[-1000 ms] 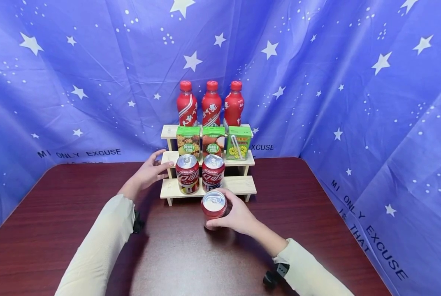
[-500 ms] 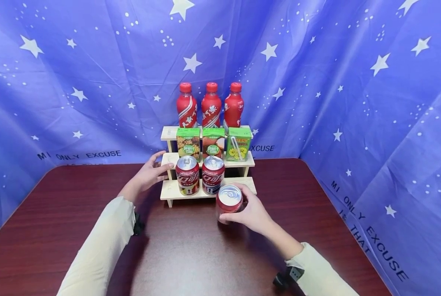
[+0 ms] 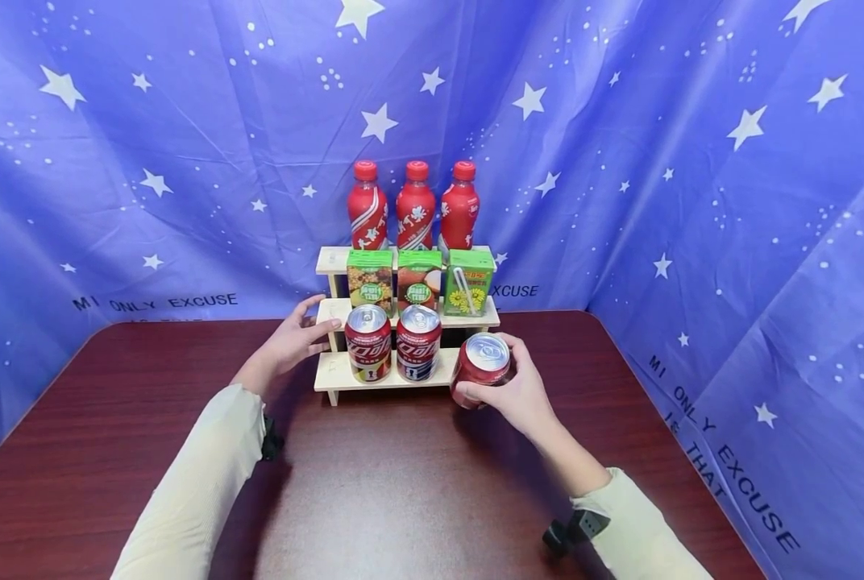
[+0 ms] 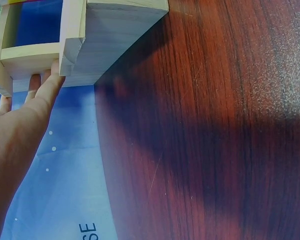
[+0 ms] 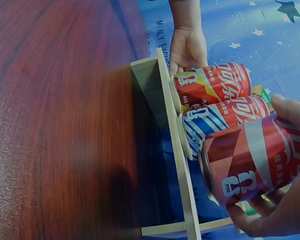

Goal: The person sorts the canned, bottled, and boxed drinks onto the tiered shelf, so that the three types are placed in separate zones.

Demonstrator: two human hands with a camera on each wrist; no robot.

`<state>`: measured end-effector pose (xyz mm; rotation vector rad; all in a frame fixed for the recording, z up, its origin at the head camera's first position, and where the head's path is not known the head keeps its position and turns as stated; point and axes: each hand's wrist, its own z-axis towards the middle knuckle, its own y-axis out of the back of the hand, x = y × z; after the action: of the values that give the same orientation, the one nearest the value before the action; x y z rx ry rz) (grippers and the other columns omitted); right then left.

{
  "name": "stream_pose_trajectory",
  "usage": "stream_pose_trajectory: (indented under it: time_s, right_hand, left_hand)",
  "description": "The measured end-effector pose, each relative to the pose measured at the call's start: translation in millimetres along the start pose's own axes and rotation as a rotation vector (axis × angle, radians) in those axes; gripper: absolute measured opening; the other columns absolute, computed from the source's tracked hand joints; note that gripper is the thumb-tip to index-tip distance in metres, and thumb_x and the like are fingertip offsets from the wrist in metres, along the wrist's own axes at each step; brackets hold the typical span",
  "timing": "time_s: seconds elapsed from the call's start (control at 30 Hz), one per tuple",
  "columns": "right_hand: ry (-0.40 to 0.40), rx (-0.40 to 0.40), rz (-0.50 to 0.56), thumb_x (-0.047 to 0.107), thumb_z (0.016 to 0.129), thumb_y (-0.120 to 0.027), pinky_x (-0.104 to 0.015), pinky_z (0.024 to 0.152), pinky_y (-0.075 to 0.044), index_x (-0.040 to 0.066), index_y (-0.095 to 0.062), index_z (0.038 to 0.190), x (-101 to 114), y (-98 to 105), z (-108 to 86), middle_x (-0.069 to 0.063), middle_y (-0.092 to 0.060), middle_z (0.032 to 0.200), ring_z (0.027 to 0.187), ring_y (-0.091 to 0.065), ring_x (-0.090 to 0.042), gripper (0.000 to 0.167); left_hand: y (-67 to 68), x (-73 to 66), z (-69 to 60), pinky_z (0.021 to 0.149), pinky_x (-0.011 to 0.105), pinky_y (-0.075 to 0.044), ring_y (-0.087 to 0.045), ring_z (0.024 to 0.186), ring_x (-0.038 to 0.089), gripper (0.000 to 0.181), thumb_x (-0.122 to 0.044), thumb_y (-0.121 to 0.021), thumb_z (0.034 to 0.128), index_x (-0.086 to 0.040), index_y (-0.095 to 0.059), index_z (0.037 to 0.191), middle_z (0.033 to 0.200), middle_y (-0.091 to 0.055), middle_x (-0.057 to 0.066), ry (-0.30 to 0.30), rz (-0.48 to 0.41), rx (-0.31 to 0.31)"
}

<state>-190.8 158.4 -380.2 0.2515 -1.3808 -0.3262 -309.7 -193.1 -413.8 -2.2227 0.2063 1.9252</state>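
Observation:
My right hand (image 3: 522,391) grips a red soda can (image 3: 481,366) round its side, slightly tilted, at the right end of the wooden rack's lowest step (image 3: 345,372). In the right wrist view that can (image 5: 255,157) hangs in front of the step's edge, and whether it touches the wood I cannot tell. Two more red cans, one with a yellow patch (image 3: 367,342) and one with blue stripes (image 3: 418,342), stand side by side on the same step. My left hand (image 3: 294,338) rests its fingers against the rack's left side, at the middle step; the left wrist view shows its fingertips (image 4: 55,70) touching the wood.
Three green-topped drink cartons (image 3: 419,282) line the middle step. Behind them, three red bottles (image 3: 415,205) occupy the top step. A dark red-brown table (image 3: 374,491) carries the rack, with a blue star-patterned curtain (image 3: 222,161) behind and beside it.
My right hand has carried its soda can rightward and up, from in front of the striped can to the right end of the lowest step. My left hand stays put.

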Motion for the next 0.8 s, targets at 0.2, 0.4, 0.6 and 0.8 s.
stream_pose_trajectory:
  time_s: [0.2, 0.4, 0.6, 0.8]
  right_hand:
    - [-0.039, -0.048, 0.024, 0.018, 0.062, -0.088, -0.036, 0.097, -0.045, 0.013, -0.039, 0.13, -1.9, -0.7, 7.4, -0.009, -0.055, 0.122, 0.113, -0.052, -0.021, 0.084]
    - [-0.046, -0.071, 0.063, 0.016, 0.062, -0.088, -0.037, 0.099, -0.044, 0.013, -0.038, 0.13, -3.5, -2.3, 16.5, -0.008, -0.054, 0.123, 0.114, -0.051, -0.021, 0.084]
    - [-0.036, -0.094, 0.093, 0.016, 0.064, -0.087, -0.038, 0.099, -0.045, 0.011, -0.038, 0.13, -2.5, -5.9, 25.4, -0.009, -0.053, 0.123, 0.114, -0.052, -0.023, 0.082]
    - [-0.063, -0.1, 0.107, 0.017, 0.065, -0.086, -0.038, 0.101, -0.044, 0.01, -0.036, 0.132, -3.4, -13.6, 36.0, -0.01, -0.051, 0.126, 0.117, -0.051, -0.023, 0.084]
  left_hand:
    - [1.1, 1.6, -1.1, 0.107, 0.049, -0.037, -0.048, 0.111, 0.019, 0.077, -0.017, -0.059, 0.0927, -0.022, -0.008, 0.151, 0.126, -0.036, 0.012, 0.011, -0.007, -0.005]
    - [-0.1, 0.5, -2.3, 0.108, 0.049, -0.037, -0.048, 0.11, 0.019, 0.076, -0.016, -0.058, 0.0932, -0.023, -0.008, 0.151, 0.125, -0.036, 0.012, 0.015, -0.013, 0.0]
    - [-1.3, -2.1, -0.7, 0.108, 0.05, -0.036, -0.047, 0.112, 0.019, 0.075, -0.017, -0.058, 0.0931, -0.023, -0.009, 0.15, 0.126, -0.037, 0.012, 0.005, -0.015, 0.0]
    - [-0.8, -2.0, 0.0, 0.108, 0.05, -0.037, -0.045, 0.115, 0.022, 0.075, -0.015, -0.059, 0.0926, -0.023, -0.011, 0.15, 0.125, -0.037, 0.011, 0.01, -0.028, -0.006]
